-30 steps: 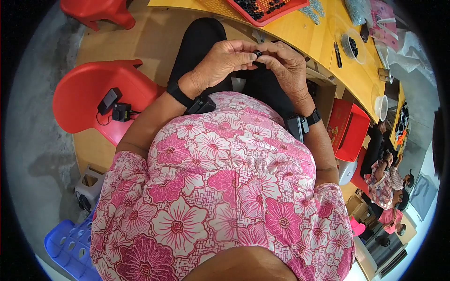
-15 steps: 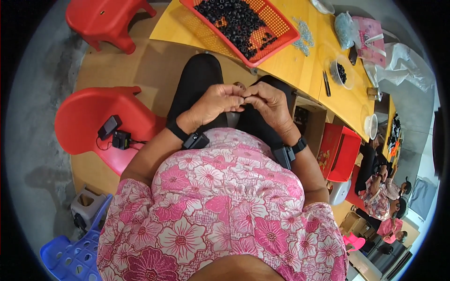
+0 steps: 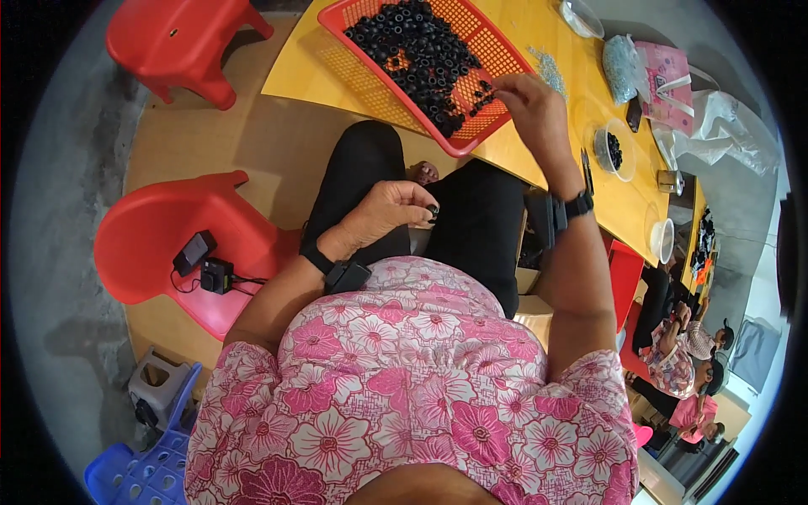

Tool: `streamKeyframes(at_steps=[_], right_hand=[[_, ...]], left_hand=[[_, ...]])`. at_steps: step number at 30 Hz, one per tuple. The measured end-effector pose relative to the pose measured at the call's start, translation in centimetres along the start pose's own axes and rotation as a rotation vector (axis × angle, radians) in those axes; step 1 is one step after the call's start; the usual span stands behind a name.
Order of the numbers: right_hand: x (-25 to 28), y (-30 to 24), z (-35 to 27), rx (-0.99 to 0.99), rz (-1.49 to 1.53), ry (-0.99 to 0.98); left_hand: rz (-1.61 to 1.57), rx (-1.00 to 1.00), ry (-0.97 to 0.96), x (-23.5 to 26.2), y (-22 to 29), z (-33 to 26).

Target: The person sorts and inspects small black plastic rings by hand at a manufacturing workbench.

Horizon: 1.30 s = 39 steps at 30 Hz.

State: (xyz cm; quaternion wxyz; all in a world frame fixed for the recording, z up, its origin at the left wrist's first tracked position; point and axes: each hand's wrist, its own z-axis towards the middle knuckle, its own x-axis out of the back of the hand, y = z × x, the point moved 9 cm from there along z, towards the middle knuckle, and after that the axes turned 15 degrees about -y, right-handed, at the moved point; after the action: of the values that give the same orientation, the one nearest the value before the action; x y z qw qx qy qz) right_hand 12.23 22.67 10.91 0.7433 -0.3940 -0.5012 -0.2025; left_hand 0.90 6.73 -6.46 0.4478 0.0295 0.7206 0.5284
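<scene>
My left hand point(image 3: 389, 210) is over my lap, thumb and forefinger closed on a small black ring-shaped part point(image 3: 433, 210). Up to the right, my right hand point(image 3: 537, 108) reaches over the right rim of a red plastic basket point(image 3: 337, 27). Its fingertips pinch together beside a few small black pieces point(image 3: 483, 94) lying there; whether they grip one is too small to make out. A heap of black rings point(image 3: 412, 46) fills much of the basket, which sits across the near edge of the yellow table point(image 3: 316, 93).
Small clear pieces point(image 3: 549, 71) lie right of the basket. Farther right are a dark slim tool point(image 3: 587, 171), a clear bowl of black parts point(image 3: 599, 150) and a metal tin point(image 3: 671, 181). A red chair point(image 3: 168, 227) holds black devices point(image 3: 216, 274). Other people point(image 3: 673, 345) sit far right.
My right hand has left my left hand and moved up and right to the basket. The left hand stays over my lap, slightly lower in view, the black part now visible in its fingers.
</scene>
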Motion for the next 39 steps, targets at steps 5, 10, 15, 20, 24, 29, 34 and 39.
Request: streamKeyframes(at_steps=[5,10,15,20,24,29,34,39], right_hand=[[-4.6,3.9,5.1,-0.099,-0.011,-0.309],[-8.2,5.2,7.8,-0.060,-0.186,-0.417],[-8.5,6.1,8.5,-0.108,-0.248,-0.461],[-6.6,8.1,7.6,-0.034,-0.360,-0.462],[-6.8,6.6,7.1,-0.014,-0.311,-0.538],[-8.5,7.5,7.0,-0.081,-0.438,-0.621],[-9.4,6.8,7.6,-0.068,-0.539,-0.619],[-9.9,7.3,7.4,-0.038,-0.509,-0.632]], left_hand=[[-0.029,0.004,-0.016,0.1,-0.3,0.2],[-0.038,0.005,-0.008,0.1,-0.2,0.2],[-0.090,-0.036,-0.011,0.2,0.2,0.2],[-0.119,-0.036,-0.022,0.2,0.1,0.5],[-0.164,-0.042,-0.028,0.5,-0.5,0.5],[-0.158,-0.054,-0.032,0.6,-0.5,0.7],[-0.160,-0.066,-0.027,0.7,-0.5,0.5],[-0.126,-0.044,0.003,0.6,-0.8,0.2]])
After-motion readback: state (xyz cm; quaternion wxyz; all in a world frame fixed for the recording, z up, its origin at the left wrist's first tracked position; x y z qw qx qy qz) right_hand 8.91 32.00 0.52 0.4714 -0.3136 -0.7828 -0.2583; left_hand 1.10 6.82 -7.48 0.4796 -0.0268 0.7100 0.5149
